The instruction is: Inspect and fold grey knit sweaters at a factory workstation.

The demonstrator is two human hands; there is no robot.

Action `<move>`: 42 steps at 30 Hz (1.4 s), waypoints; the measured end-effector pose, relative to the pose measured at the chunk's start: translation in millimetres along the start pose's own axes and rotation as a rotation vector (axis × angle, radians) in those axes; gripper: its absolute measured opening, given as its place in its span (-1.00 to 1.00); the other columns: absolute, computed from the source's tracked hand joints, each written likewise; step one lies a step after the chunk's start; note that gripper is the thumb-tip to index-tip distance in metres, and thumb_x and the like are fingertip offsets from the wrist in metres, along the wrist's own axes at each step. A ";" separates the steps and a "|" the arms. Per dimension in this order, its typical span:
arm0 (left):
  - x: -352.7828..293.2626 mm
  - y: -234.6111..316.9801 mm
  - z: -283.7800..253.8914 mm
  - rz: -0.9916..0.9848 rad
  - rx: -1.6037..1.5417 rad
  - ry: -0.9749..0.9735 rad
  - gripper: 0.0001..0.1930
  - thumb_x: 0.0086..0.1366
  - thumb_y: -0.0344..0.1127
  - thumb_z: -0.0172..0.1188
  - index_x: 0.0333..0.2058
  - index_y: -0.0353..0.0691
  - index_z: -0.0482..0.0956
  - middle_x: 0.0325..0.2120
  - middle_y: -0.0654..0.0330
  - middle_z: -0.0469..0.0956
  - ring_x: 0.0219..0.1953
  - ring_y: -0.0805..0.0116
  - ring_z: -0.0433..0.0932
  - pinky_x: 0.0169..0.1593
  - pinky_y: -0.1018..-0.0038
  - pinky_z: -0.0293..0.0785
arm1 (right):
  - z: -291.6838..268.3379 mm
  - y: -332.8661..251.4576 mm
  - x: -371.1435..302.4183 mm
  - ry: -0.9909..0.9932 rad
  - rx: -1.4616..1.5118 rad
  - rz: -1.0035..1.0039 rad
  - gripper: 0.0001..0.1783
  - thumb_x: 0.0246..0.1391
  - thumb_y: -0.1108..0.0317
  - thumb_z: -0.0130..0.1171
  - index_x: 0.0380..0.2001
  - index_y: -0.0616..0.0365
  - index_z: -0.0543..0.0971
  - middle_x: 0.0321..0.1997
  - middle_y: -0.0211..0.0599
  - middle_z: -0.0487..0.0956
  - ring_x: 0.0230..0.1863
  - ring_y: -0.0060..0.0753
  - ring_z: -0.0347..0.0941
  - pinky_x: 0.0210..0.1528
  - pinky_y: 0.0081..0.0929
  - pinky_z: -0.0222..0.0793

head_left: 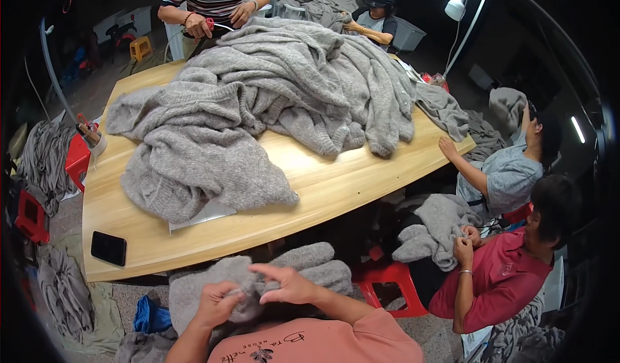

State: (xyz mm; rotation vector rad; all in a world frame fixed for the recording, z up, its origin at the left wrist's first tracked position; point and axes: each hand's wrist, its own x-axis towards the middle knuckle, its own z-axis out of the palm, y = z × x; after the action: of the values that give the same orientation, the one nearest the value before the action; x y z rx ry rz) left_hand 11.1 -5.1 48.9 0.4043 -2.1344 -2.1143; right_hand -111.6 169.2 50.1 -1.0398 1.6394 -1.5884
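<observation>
A grey knitted sweater [200,279] lies across my lap below the table's near edge, its sleeves [302,257] reaching off to the right. My left hand [219,302] is closed, pinching the knit between thumb and fingers. Just to its right, my right hand [290,285] is held over the sweater with index finger and thumb spread apart. Nothing shows between those two fingers; the other fingers are partly hidden.
A big heap of grey sweaters [278,85] covers much of the wooden table [316,198]. A black phone [108,248] lies at its near left corner. At right, a person in red [500,276] handles another sweater beside a red stool [387,292]. Other people sit and stand around the table.
</observation>
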 end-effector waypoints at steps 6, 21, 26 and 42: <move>-5.2 22.2 -0.8 0.042 0.187 -0.223 -0.97 -0.04 -0.51 0.15 -0.56 -0.34 0.52 -0.69 0.22 0.50 -0.62 0.62 0.40 -0.54 0.64 0.29 | 3.4 36.0 0.1 -0.329 0.407 0.081 -0.71 -0.13 0.43 0.15 -0.26 0.24 0.48 -0.54 -0.51 0.44 -0.54 -0.77 0.26 -0.53 -0.71 0.18; -2.7 -27.7 13.4 -0.069 0.159 -0.012 -0.91 -0.08 -0.47 0.24 -0.60 -0.34 0.49 -0.71 0.26 0.47 -0.66 0.61 0.31 -0.56 0.62 0.26 | 27.4 39.6 2.6 0.016 -0.153 -0.069 -0.91 -0.11 0.44 -0.02 -0.54 0.24 0.39 -0.75 -0.25 0.32 -0.69 -0.56 0.24 -0.63 -0.51 0.18; -5.4 -34.2 11.5 -0.259 -0.181 0.035 -0.93 -0.06 -0.54 0.14 -0.51 -0.33 0.53 -0.61 0.25 0.52 -0.61 0.54 0.42 -0.51 0.59 0.34 | 26.0 43.3 1.4 -0.111 -0.052 0.077 -0.79 -0.10 0.40 0.07 -0.33 0.24 0.43 -0.53 -0.27 0.42 -0.53 -0.54 0.31 -0.45 -0.56 0.27; 13.8 -40.9 28.2 -0.085 -0.163 0.211 -0.89 -0.13 -0.59 0.17 -0.55 -0.29 0.47 -0.56 0.29 0.50 -0.54 0.57 0.41 -0.41 0.65 0.35 | 24.9 22.8 -6.2 -0.305 -0.449 -0.358 -0.83 -0.26 0.59 -0.05 -0.46 0.27 0.35 -0.42 -0.14 0.33 -0.38 -0.06 0.37 -0.40 -0.28 0.31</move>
State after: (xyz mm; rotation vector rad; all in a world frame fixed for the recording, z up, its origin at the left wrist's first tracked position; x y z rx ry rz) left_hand -5.0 18.8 6.1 0.6776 -1.8459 -2.1609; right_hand -89.7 161.3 25.0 -1.7975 1.6962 -1.2026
